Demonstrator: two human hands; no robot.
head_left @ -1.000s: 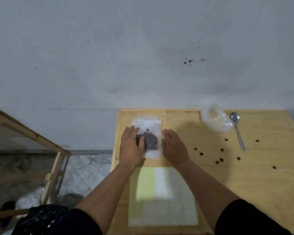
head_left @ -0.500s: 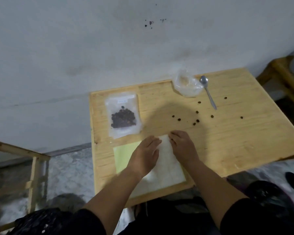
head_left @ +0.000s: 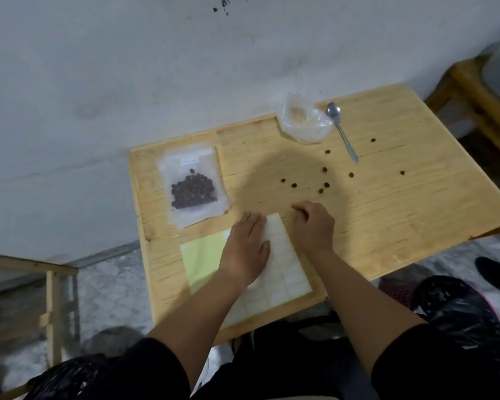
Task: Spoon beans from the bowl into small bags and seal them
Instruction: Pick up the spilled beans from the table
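Observation:
A clear small bag (head_left: 185, 219) with dark beans (head_left: 192, 192) and a white label lies flat at the table's far left. A clear plastic bowl (head_left: 303, 122) stands at the back, and a metal spoon (head_left: 342, 134) lies just right of it. Several loose beans (head_left: 324, 170) are scattered on the wood. A white label sheet on green backing (head_left: 283, 264) lies at the near edge. My left hand (head_left: 244, 249) rests flat on the sheet, fingers apart. My right hand (head_left: 312, 226) sits at the sheet's far right corner with fingers curled; what they pinch is hidden.
The wooden table (head_left: 401, 203) stands against a grey wall. A wooden frame (head_left: 52, 284) is on the floor to the left, a wooden stool (head_left: 474, 90) at the far right. A black plastic bag (head_left: 459, 313) lies near my right elbow.
Both hands left the bean bag and came back to the label sheet. My right hand has since slid to the sheet's right corner and curled its fingers. The camera tilted down and right.

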